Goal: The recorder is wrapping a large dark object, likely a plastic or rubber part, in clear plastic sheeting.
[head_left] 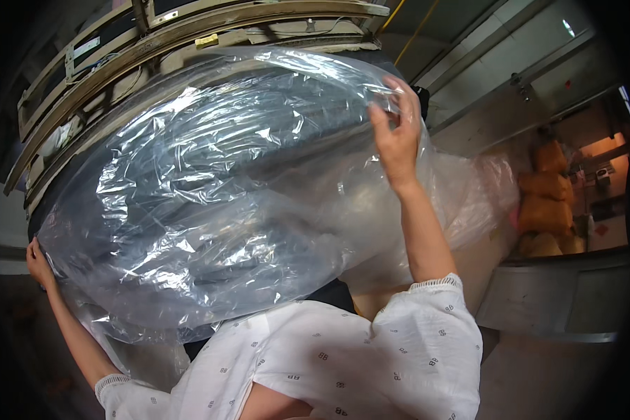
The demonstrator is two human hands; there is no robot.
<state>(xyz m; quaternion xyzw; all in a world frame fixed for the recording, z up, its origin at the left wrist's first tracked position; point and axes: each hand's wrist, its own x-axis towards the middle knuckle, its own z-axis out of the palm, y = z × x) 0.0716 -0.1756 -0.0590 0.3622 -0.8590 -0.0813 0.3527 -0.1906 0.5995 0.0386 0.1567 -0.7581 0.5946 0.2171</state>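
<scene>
A large sheet of clear plastic film (210,182) spreads in front of me, wrinkled and shiny, over a dark surface. At the far left edge, my left hand (39,264) pinches the film's corner with its fingers closed. My right hand (397,133) is raised at the film's far right side, fingers curved and thumb apart. Film lies over or against those fingers; whether they grip it I cannot make out. More loose film (469,189) trails away to the right, and some hangs by my left forearm.
Along the far side runs a machine frame (189,42) with long curved-looking rails and small fittings. At right, orange sacks (544,203) are stacked beyond an opening. A pale panel (525,297) stands below them. Yellow cords (416,31) hang at the top.
</scene>
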